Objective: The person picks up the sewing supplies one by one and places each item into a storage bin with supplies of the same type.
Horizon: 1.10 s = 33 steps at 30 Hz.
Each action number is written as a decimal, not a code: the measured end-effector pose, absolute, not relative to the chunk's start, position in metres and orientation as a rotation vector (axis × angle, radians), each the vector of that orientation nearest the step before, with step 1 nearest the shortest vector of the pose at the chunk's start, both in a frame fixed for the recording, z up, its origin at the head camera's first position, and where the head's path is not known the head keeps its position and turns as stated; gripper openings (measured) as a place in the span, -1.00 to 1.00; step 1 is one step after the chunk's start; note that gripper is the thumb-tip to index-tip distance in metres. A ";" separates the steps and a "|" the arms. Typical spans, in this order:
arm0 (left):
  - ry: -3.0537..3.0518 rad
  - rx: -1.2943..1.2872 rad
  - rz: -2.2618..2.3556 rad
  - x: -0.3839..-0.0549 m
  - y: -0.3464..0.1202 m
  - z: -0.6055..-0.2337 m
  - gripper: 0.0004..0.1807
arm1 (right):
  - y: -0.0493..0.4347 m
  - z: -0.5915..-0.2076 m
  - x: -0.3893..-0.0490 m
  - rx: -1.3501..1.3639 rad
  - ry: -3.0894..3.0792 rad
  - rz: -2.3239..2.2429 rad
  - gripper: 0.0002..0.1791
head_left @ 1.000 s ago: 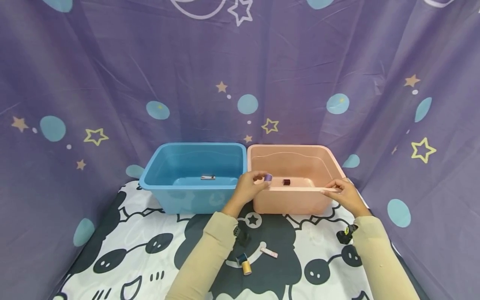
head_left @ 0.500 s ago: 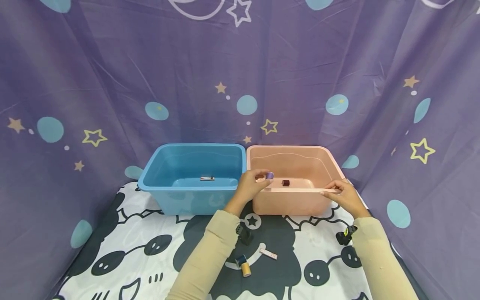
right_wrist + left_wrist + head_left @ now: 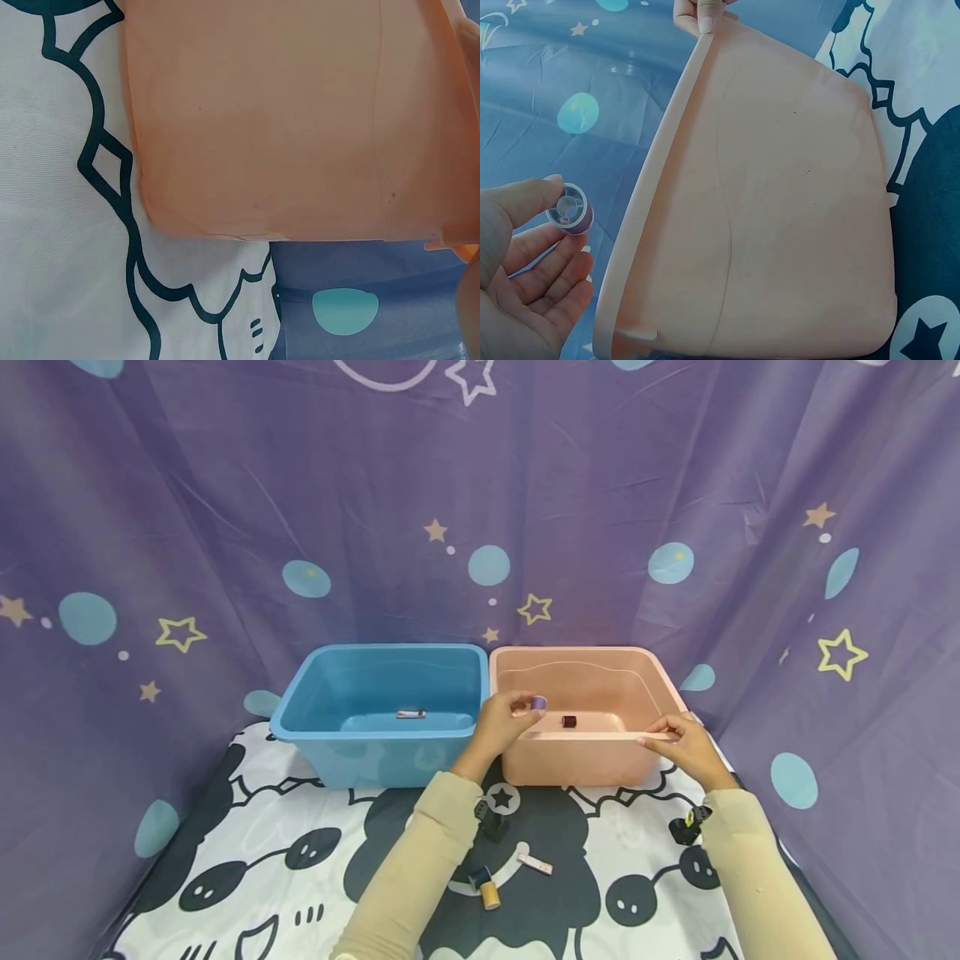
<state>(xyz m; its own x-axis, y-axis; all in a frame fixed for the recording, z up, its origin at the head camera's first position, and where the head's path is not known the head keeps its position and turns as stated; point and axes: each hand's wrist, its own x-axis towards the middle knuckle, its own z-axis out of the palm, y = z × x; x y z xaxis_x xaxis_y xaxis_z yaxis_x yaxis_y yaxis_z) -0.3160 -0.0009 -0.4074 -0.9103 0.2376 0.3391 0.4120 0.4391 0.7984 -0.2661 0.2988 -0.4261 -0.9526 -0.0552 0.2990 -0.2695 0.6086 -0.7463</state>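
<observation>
One small, purple, cylindrical thread spool (image 3: 538,703) is being pinched by the left hand (image 3: 502,723), which is edging slightly farther over the rectangular peach plastic tub (image 3: 577,765); work is apparently sitting at carrying, spool unreleased. The right hand (image 3: 692,752) is gripping the tub's near rim (image 3: 588,737).

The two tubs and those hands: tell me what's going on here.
A person's left hand pinches a purple spool at the open top of the pink tub, while the right hand grips that tub's front rim. A dark spool lies inside the pink tub, and a small pale strip lies in the blue tub beside it. On the cloth in front are a dark blue spool, a yellow spool and another pale strip.
</observation>
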 end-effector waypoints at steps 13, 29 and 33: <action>-2.525 -0.477 -1.493 -0.324 0.002 -0.408 -0.65 | 0.298 -0.427 -0.268 0.262 -2.576 1.287 -0.81; -2.502 -0.456 -1.501 -0.326 0.002 -0.408 -0.64 | 0.296 -0.428 -0.268 0.294 -2.564 1.276 -0.81; -2.501 -0.467 -1.505 -0.326 0.005 -0.408 -0.64 | 0.297 -0.428 -0.267 0.267 -2.559 1.264 -0.82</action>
